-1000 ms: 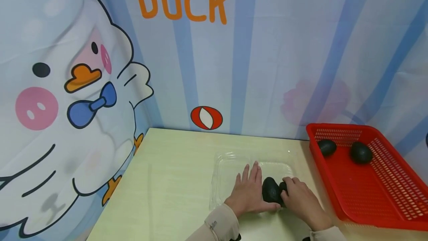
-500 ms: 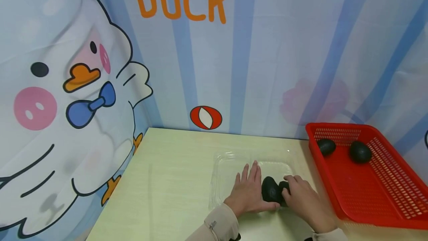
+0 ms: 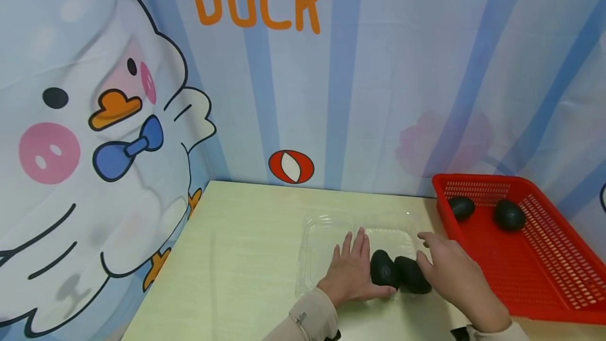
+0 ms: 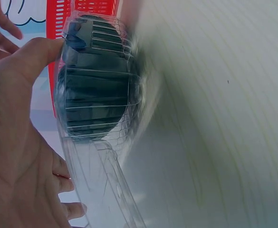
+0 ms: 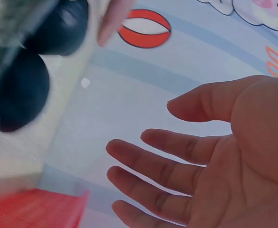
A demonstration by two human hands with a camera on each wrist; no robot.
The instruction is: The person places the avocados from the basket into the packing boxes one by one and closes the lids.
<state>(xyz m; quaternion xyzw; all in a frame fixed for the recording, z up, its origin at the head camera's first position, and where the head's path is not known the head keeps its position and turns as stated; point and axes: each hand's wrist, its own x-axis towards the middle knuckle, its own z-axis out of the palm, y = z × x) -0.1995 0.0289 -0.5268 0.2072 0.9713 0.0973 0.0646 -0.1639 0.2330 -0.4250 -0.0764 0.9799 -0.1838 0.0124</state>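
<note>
Two dark green avocados, a left one and a right one, lie side by side in a clear plastic clamshell container. My left hand has its fingers straight, laid over the container left of the avocados. Its thumb stretches along the near rim, seen at the container's edge in the left wrist view. Through the ribbed clear wall the avocado shows there. Just right of the right avocado is my right hand, holding nothing. Its fingers are spread and relaxed in the right wrist view.
A red plastic basket stands on the right, with one avocado at its left wall and another avocado toward the back. A duck-printed curtain hangs behind the pale wooden table.
My right hand has let go of the right avocado and moved right toward the basket, uncovering that avocado. My left hand has stayed in place.
</note>
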